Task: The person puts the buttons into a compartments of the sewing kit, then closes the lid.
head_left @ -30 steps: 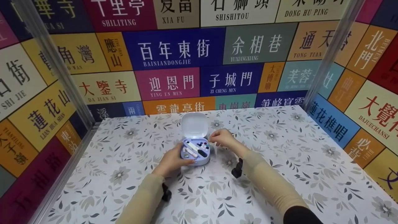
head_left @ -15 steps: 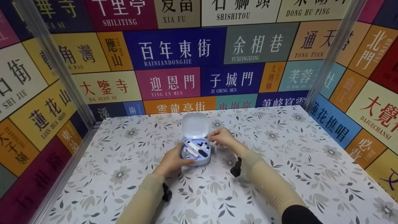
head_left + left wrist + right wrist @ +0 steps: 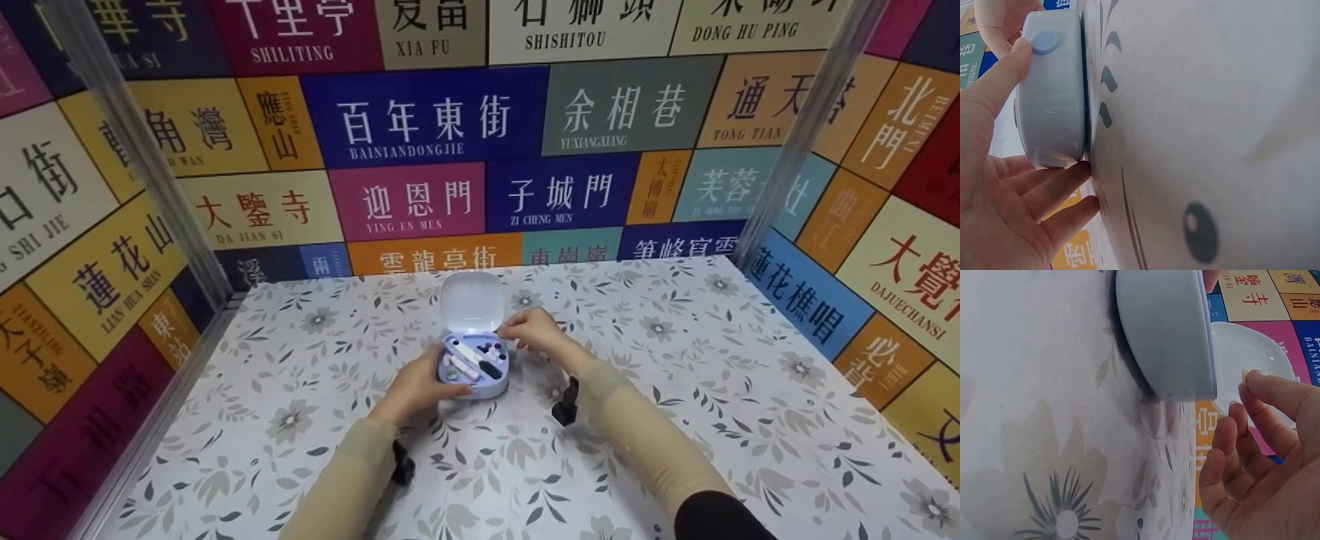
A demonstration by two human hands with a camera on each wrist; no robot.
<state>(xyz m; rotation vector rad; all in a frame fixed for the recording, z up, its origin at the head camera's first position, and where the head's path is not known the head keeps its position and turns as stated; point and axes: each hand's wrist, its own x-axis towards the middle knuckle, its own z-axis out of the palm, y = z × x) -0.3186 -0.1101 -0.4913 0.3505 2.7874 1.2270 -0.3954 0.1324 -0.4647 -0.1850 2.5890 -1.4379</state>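
Observation:
A pale lavender sewing kit (image 3: 491, 386) stands on the table, its white lid (image 3: 471, 301) raised at the back. Inside lie white tools (image 3: 463, 365), a black-ended piece (image 3: 490, 368) and several small coloured dots (image 3: 493, 350). My left hand (image 3: 414, 386) holds the case by its left side, the thumb by the round blue button (image 3: 1045, 41) on its front. By the back right corner, near the lid's base, is my right hand (image 3: 538, 332), thumb and index tips together and other fingers curled. A tiny yellowish spot shows at those tips; I cannot tell whether they pinch something.
A white tablecloth (image 3: 675, 420) with grey leaves and flowers covers the table. Colourful sign-printed walls (image 3: 420, 112) stand behind and at both sides, with clear corner posts (image 3: 787, 142). Black straps (image 3: 566, 403) show at the wrists.
My right hand has edged slightly left, its fingertips closer to the kit's back right corner. The left hand and the kit stay in place.

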